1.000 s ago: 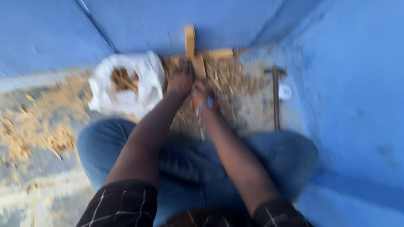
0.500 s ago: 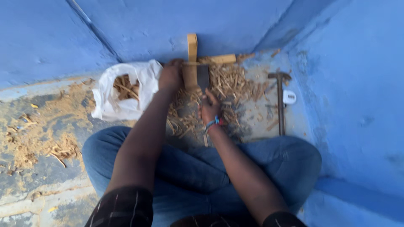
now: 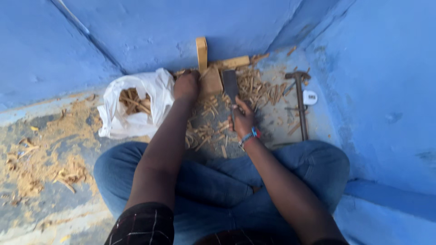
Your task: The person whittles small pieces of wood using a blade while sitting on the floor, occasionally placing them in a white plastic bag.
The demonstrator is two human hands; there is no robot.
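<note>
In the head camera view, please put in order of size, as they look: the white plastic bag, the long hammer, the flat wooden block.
1. White plastic bag
2. Long hammer
3. Flat wooden block, partly hidden by the left hand

- The wood block (image 3: 211, 81) under the left hand (image 3: 186, 85) is pale, raw and matt.
- The blade (image 3: 230, 85) in the right hand (image 3: 242, 120) is dull grey metal.
- Wood chips (image 3: 254, 88) look dry and splintery.
- The bag (image 3: 131, 106) at 9 o'clock is thin, crinkly white plastic.
- The hammer (image 3: 299, 102) at 3 o'clock looks rusty.
- The walls (image 3: 136, 31) are rough, matt blue.
</note>
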